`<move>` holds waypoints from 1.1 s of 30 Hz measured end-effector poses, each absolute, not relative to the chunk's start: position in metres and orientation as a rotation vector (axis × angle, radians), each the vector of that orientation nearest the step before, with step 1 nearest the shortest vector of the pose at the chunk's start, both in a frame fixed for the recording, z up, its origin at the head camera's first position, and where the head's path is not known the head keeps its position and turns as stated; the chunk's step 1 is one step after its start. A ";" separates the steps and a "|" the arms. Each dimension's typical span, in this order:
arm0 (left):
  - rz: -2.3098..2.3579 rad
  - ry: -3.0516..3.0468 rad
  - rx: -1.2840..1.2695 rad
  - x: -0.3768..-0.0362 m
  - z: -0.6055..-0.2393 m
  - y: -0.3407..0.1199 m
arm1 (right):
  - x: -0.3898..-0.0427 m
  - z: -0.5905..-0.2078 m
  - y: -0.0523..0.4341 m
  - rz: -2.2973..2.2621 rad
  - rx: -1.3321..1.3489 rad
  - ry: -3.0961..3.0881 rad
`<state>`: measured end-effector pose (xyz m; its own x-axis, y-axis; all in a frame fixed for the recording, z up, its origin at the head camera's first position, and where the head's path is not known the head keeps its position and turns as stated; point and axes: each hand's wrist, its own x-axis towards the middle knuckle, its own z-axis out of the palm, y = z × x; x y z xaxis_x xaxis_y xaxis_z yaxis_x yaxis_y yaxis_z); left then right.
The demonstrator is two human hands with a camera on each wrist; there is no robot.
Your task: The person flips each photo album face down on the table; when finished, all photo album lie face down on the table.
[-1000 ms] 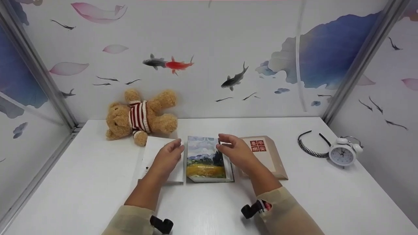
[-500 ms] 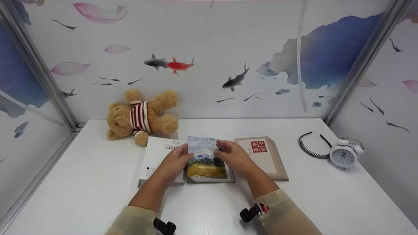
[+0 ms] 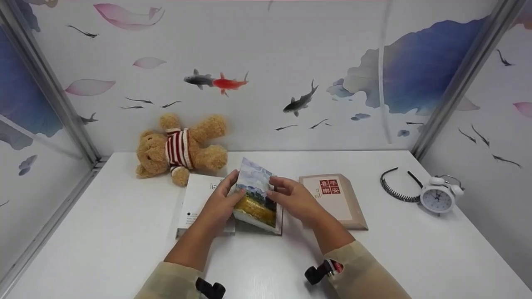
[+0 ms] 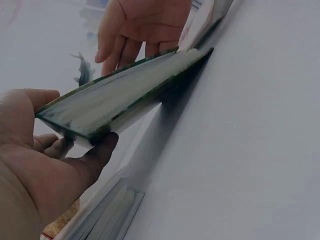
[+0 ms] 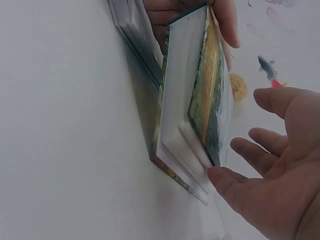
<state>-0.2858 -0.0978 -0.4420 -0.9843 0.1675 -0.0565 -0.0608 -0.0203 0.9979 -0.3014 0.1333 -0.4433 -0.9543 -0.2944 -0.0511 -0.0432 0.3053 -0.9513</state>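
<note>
A book with a painted landscape cover [image 3: 253,197] [image 4: 125,97] [image 5: 195,100] sits mid-table, tilted, its left side raised and its right edge on the table. My left hand [image 3: 222,199] [image 4: 50,160] grips the raised left edge, thumb on top and fingers beneath. My right hand [image 3: 286,195] [image 5: 270,170] is open at the book's right side. Its fingers are spread and its thumb touches the page edges, where the front cover stands slightly apart from the pages.
A white book [image 3: 198,201] lies flat to the left, a brown book with red characters [image 3: 338,201] to the right. A teddy bear [image 3: 178,145] lies by the back wall. A black headband [image 3: 392,189] and a white alarm clock [image 3: 436,197] sit far right on the white table [image 3: 104,232].
The landscape book lay flat between the other two; my left hand moved onto its left edge and lifted that side. My right hand slid down onto its right side.
</note>
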 end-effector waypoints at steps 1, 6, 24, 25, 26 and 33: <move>2.149 2.071 0.123 -0.285 -0.440 -0.097 | -0.300 -0.442 0.132 -1.689 -0.325 2.361; 2.228 1.954 0.136 -0.282 -0.432 -0.094 | -0.292 -0.435 0.128 -1.604 -0.363 2.390; 2.202 1.870 0.198 -0.271 -0.414 -0.092 | -0.282 -0.415 0.120 -1.863 -0.510 2.164; 2.181 1.875 0.204 -0.270 -0.414 -0.092 | -0.282 -0.414 0.119 -1.874 -0.512 2.160; 2.164 1.879 0.207 -0.270 -0.414 -0.091 | -0.281 -0.414 0.119 -1.884 -0.510 2.157; 2.150 1.878 0.370 -0.268 -0.417 -0.087 | -0.281 -0.413 0.121 -1.969 -0.540 2.087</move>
